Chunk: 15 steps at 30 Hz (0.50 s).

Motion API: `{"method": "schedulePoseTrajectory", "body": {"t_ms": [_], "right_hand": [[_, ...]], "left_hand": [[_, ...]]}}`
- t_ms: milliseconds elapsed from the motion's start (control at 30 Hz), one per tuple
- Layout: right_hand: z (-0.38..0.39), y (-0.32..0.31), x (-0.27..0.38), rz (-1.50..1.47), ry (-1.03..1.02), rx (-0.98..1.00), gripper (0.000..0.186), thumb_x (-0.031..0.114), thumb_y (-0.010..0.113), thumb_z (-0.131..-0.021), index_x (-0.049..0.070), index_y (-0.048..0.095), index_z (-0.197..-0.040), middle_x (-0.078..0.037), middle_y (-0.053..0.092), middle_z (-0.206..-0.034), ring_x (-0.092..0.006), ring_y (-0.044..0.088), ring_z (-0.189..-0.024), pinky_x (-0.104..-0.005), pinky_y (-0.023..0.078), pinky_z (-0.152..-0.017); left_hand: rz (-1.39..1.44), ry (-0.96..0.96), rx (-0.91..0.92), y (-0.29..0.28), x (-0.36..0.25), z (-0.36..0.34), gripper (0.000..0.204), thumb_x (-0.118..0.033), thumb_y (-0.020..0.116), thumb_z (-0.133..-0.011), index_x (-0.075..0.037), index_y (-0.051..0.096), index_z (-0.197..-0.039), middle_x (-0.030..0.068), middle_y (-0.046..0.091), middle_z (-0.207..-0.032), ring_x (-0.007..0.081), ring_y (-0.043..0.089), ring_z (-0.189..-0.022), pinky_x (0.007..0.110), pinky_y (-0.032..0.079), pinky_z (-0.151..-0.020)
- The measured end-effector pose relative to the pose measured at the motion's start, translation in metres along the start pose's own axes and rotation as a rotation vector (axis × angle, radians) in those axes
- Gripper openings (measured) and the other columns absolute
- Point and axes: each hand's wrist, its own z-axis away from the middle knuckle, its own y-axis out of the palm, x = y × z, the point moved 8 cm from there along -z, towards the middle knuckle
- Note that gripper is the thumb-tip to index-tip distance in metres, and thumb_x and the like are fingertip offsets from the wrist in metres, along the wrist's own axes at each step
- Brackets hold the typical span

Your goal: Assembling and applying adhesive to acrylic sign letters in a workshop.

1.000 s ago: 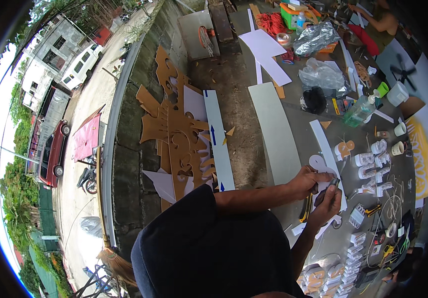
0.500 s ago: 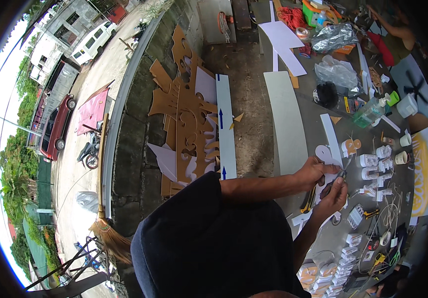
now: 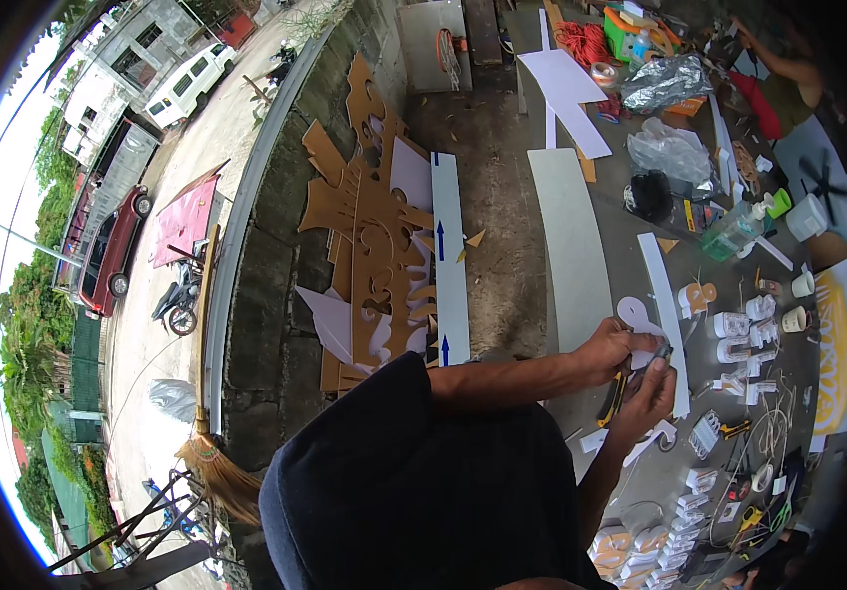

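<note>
My left hand (image 3: 615, 346) pinches a white cut-out piece (image 3: 637, 313) with a rounded loop at one end. Just below it, my right hand (image 3: 650, 393) is closed on a small dark-and-metal tool (image 3: 661, 355) held against that piece; its exact kind is unclear. Behind both hands a long narrow white strip (image 3: 656, 270) lies on the grey table. A yellow-and-black knife (image 3: 612, 399) rests by my left wrist, near small white cut pieces (image 3: 651, 442).
A long pale board (image 3: 568, 233), bottles (image 3: 726, 233), cups (image 3: 793, 317), wires and several white formed pieces (image 3: 733, 324) crowd the table (image 3: 620, 492). Brown cut-out boards (image 3: 367, 239) lean along the wall. A co-worker (image 3: 787, 88) is at the far right.
My hands have risen slightly since a second ago, staying together on the white piece. The tool's metal tip, pointing up-right half a second ago, now sits tucked against the piece between my fingers.
</note>
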Motion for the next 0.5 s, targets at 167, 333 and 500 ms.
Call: {"method": "schedulePoseTrajectory", "body": {"t_ms": [167,333,500], "right_hand": [[-0.017,-0.015,-0.01,-0.003,0.005,-0.008,0.028,0.025,0.056,-0.104,0.006,0.055,-0.083,0.006,0.042,-0.068,-0.0022,0.036,-0.059,-0.0216,0.026,-0.049],[-0.002,0.007,0.002,0.086,-0.111,0.095,0.03,0.026,0.055,-0.104,0.009,0.051,-0.08,0.006,0.039,-0.061,-0.0018,0.035,-0.054,-0.0212,0.025,-0.047],[-0.005,0.013,0.002,0.181,-0.068,0.099,0.028,0.025,0.056,-0.104,0.007,0.053,-0.082,0.005,0.042,-0.061,-0.0037,0.037,-0.055,-0.0226,0.027,-0.05]], "left_hand": [[-0.005,-0.062,-0.015,0.003,-0.002,0.004,0.022,-0.008,0.074,-0.086,0.003,0.07,-0.105,0.007,0.072,-0.09,0.0134,0.065,-0.069,0.028,0.043,-0.048],[-0.044,0.008,0.063,-0.012,-0.009,-0.004,0.023,-0.009,0.074,-0.087,0.002,0.07,-0.107,0.0066,0.072,-0.093,0.0137,0.065,-0.07,0.028,0.047,-0.053],[-0.036,0.013,-0.057,-0.011,-0.01,-0.011,0.021,-0.009,0.069,-0.09,0.0,0.07,-0.109,0.0042,0.071,-0.092,0.0097,0.061,-0.067,0.026,0.041,-0.048]]}}
